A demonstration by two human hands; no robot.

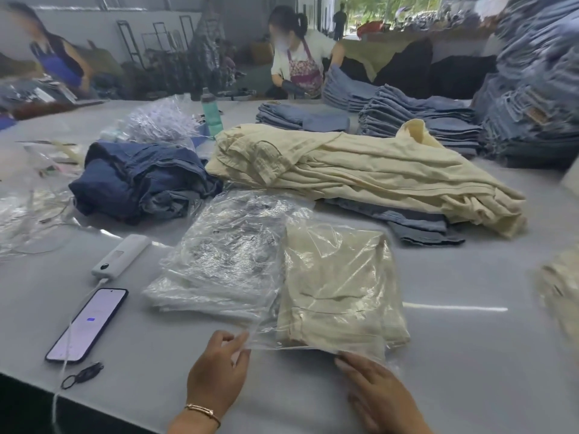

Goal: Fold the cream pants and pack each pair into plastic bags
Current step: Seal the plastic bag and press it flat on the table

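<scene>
Both hands work the near mouth of the plastic bag (332, 277) on the table (454, 355): left hand (219, 368) pinches its corner, right hand (372, 386) presses the edge with flat fingers. Folded cream pants (338, 296) lie inside, long axis running away from the hands. Unfolded cream pants (360, 170) wait beyond.

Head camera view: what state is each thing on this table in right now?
Bagged cream pants: folded, inside bag.
Plastic bag: mouth at near edge, held.
Left hand: pinching bag's edge.
Right hand: fingers flat on bag's edge.
Cream pants pile: unfolded, heaped.
Empty bags: stacked flat.
Phone: screen lit, cable attached.
</scene>
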